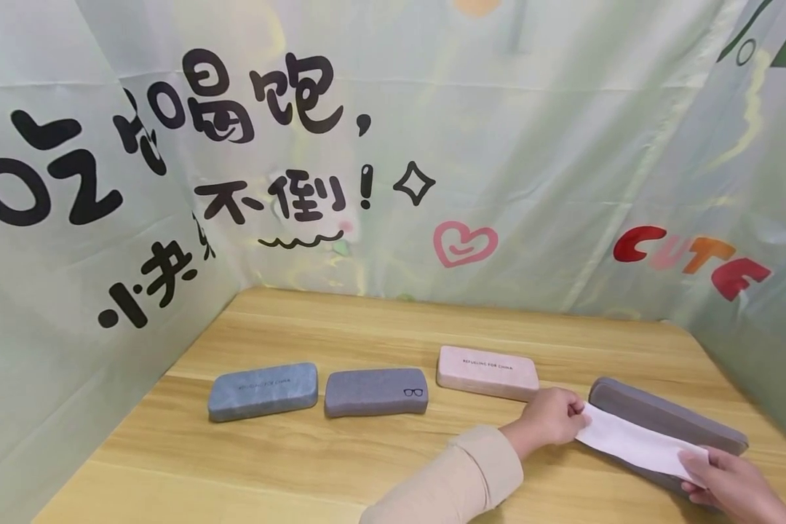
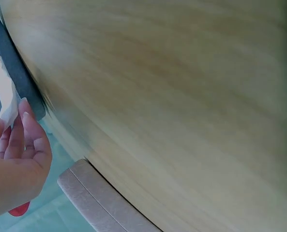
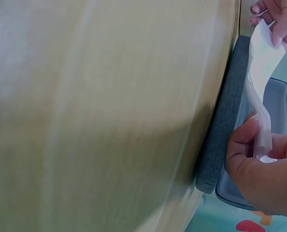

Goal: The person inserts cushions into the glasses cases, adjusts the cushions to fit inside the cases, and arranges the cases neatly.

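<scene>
A grey glasses case [image 1: 668, 416] lies open at the table's right side, its lid raised at the back. Over it stretches a folded white strip [image 1: 638, 438], thin and soft; whether cloth or paper I cannot tell. My left hand [image 1: 549, 418] pinches the strip's left end between thumb and fingers. At the other end, my right hand [image 1: 733, 477] grips it, thumb on top. In the right wrist view the strip [image 3: 268, 60] shows several layers and sags between the hands. The strip and hands hide much of the case's inside.
Three closed glasses cases stand to the left: a blue one [image 1: 263, 391], a grey-purple one [image 1: 376, 391] with a glasses print, and a pink one [image 1: 487, 372] close to my left hand. A printed curtain [image 1: 530, 145] surrounds the wooden table [image 1: 268, 466].
</scene>
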A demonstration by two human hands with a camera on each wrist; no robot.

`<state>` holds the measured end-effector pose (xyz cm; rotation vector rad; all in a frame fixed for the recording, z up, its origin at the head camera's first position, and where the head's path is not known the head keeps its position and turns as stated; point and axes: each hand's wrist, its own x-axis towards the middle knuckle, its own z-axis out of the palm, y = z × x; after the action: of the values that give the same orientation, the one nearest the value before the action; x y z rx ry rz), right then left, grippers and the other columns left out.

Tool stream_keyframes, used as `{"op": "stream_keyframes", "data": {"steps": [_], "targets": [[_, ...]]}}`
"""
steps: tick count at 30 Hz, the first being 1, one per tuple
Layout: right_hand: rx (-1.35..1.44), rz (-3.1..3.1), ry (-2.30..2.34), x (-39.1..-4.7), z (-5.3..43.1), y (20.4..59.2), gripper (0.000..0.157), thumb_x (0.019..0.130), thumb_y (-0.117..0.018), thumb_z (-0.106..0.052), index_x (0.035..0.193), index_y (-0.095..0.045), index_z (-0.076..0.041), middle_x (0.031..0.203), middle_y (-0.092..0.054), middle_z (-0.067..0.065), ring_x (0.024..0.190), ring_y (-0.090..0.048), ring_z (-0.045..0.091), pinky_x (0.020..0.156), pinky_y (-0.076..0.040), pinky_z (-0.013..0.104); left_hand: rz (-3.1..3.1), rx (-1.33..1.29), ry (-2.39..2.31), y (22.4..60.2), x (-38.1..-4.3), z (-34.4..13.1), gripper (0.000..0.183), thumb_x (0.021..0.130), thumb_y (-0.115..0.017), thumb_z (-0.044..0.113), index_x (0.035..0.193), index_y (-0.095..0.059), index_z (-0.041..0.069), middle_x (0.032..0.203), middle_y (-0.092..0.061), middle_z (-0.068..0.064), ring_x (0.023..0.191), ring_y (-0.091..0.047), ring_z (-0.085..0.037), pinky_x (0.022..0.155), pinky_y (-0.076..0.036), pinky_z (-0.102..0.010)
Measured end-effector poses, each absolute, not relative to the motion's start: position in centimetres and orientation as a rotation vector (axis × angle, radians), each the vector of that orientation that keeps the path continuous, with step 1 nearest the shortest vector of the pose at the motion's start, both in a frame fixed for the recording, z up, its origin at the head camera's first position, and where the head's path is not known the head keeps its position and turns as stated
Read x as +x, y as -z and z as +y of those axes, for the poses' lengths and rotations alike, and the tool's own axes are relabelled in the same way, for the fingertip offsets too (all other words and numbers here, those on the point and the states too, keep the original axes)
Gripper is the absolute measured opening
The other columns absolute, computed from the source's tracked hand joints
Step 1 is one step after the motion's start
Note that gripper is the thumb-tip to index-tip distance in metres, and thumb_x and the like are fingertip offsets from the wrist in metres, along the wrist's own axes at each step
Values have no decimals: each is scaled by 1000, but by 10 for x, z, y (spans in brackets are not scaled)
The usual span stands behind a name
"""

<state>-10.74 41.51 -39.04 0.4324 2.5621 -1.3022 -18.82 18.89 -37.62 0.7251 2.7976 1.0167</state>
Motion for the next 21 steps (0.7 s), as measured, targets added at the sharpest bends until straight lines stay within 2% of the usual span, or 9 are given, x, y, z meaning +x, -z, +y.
{"op": "stream_keyframes", "data": {"steps": [10,17,21], "targets": [[423,2592,1286,-108,412,390,50,101,-31,-26,100,-49,20,77,-54,-3,66,-54,0,66,-51,18,2866,808,-886,376,-185,188,18,88,-61,31,72,-64,22,62,-53,17,55,-40,5,52,-29,-10],[418,2602,1272,-109,407,388,51,101,-32,-27,104,-47,22,79,-54,-2,67,-54,0,67,-51,18,2941,757,-804,379,-185,188,23,89,-59,34,68,-59,24,58,-47,16,54,-40,3,50,-29,-14],[420,2586,1317,-111,403,387,45,101,-34,-26,100,-50,16,79,-52,-2,68,-54,1,68,-50,19,2959,714,-819,381,-186,187,24,89,-59,34,67,-57,24,57,-44,14,53,-39,2,51,-29,-16]]}}
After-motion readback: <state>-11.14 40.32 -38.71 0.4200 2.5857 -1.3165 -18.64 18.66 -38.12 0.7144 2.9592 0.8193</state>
